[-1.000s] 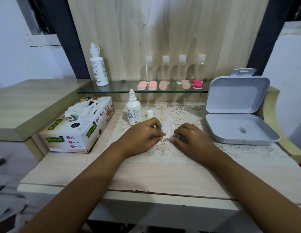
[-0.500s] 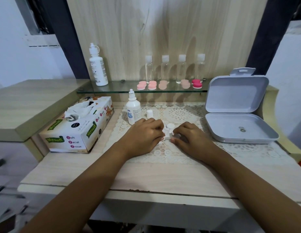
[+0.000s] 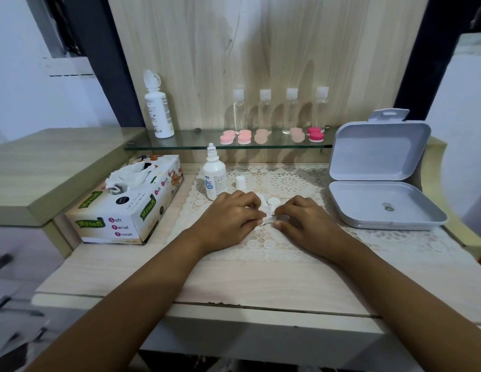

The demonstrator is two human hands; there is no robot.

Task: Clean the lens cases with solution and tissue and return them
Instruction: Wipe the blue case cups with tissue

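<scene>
Since a second ago the white tissue (image 3: 266,212) has sunk from a raised tuft to a low wad between the hands, and a round white end of the case now shows above it.

The left hand (image 3: 228,217) lies on the cream lace mat (image 3: 287,181), fingers curled, pinching the tissue. The right hand (image 3: 307,222) is curled too, thumb and fingers pinching the near end of the small white plastic lens case (image 3: 273,202), which is mostly hidden.

The step in hand appears to be wiping this case dry. The next move likely calls for working the tissue into each well, then carrying the case back to the glass shelf (image 3: 196,142).

Counted from the pale wooden surface (image 3: 234,277) outward:
- one loose white cap (image 3: 240,182)
- one small white solution bottle (image 3: 214,175), uncapped
- one printed tissue box (image 3: 126,205)
- one grey hinged plastic box (image 3: 381,200), lying open

On the shelf there are five more cases: two light pink cases (image 3: 228,137), two beige cases (image 3: 262,136) and one bright pink case (image 3: 316,134). Behind them stand four clear bottles (image 3: 265,111) and one tall white bottle (image 3: 157,111).
</scene>
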